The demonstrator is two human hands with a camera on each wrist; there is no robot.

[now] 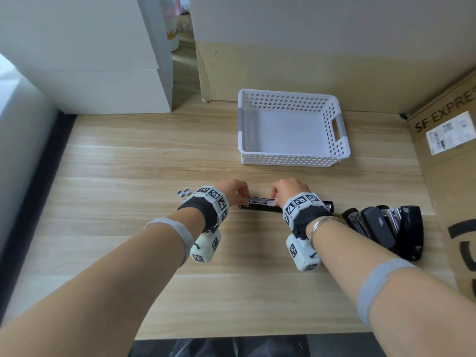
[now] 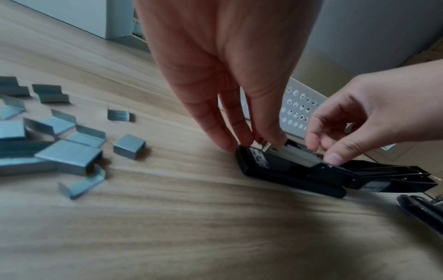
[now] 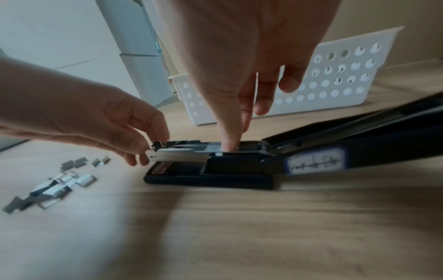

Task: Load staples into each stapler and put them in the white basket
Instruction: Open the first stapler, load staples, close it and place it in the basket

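Stapler first: the black plastic stapler with its lid swung fully open (image 1: 260,203) lay flat on the pale wood-grain table (image 1: 154,161), in front of the white perforated plastic basket (image 1: 292,161), which held nothing. The left hand (image 1: 235,191) pinched something small at the front tip of the bright metal staple channel (image 3: 177,154), fingers curled around it; whether that was a strip of staples or the channel's own nose could not be told. The right hand (image 1: 288,189) had its index finger (image 3: 230,140) pressed down into the rear of the channel, the other fingers loosely bent and apart from the stapler. As a judgement, loading was under way on this unit and no stapler had yet reached the basket. The risks looked plain: a strip set in crooked could jam on the channel walls; the spring pusher, if released by the right finger, could snap forward and scatter staples or nip a fingertip; the light body could slide on the smooth wood under sideways pressure. Loose silver staple strips (image 2: 67,155) lay in a scatter just left of the left wrist, easily swept off by a forearm. More black staplers (image 1: 386,228) waited in a heap at the right, beside a brown cardboard box (image 1: 453,181).
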